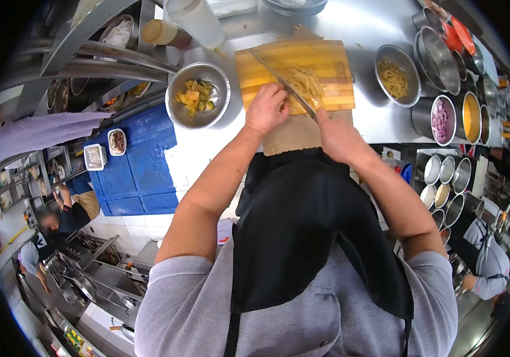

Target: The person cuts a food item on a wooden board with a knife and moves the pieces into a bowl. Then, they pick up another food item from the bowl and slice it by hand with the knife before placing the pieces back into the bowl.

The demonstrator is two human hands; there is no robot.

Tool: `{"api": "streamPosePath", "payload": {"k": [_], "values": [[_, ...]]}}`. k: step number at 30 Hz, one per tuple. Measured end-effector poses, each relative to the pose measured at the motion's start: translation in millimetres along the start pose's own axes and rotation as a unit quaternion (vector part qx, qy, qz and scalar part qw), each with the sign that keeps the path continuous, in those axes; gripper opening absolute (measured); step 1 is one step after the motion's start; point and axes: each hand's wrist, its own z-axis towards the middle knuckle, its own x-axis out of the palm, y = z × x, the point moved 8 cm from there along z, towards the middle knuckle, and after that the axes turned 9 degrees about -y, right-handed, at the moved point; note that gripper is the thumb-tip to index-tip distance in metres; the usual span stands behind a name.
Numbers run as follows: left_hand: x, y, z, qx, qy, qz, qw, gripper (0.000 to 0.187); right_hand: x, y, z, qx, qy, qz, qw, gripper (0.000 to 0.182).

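My right hand [341, 138] is wrapped around the handle of a long kitchen knife [287, 85]. The blade slants across a striped wooden cutting board [338, 55], its tip toward the far left corner. Right of the blade lies a pile of thin pale-yellow strips [306, 82]. At the board's near left edge, my left hand [268, 107] has its fingers curled in close beside the blade; whatever they pinch is hidden. Beneath the board a brown cloth [290, 134] shows on the near side.
Left of the board stands a metal bowl [221, 113] with yellow-green pieces. On the right are a bowl of strips [414, 89], a pot of chopped purple onion [420, 114] and a pot of orange liquid [460, 113]. Squeeze bottles [198, 24] stand at upper left. Other people [67, 214] are farther off.
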Motion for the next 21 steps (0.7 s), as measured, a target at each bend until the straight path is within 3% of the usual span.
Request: {"api": "streamPosePath", "payload": {"k": [2, 10, 13, 18, 21], "values": [[-3.2, -1.2, 0.1, -0.003, -0.008, -0.004, 1.000, 0.019, 35.4, -13.7, 6.6, -0.009, -0.076, 0.014, 0.997, 0.024], [-2.2, -0.5, 1.0, -0.001, -0.007, 0.004, 1.000, 0.021, 2.6, 2.7, -2.0, 0.007, -0.043, 0.007, 0.999, 0.025], [-4.2, -2.6, 1.3, -0.004, -0.032, -0.011, 0.999, 0.021, 27.4, 1.8, 13.6, 0.026, -0.027, 0.004, 0.999, 0.025], [0.6, 1.9, -2.0, -0.008, -0.015, 0.009, 1.000, 0.019, 9.7, -1.0, 7.4, 0.011, -0.035, 0.031, 0.999, 0.028], [-3.4, -0.8, -0.1, 0.000, -0.028, 0.001, 1.000, 0.018, 42.7, -9.4, 14.7, 0.030, -0.039, 0.020, 0.999, 0.028]]}}
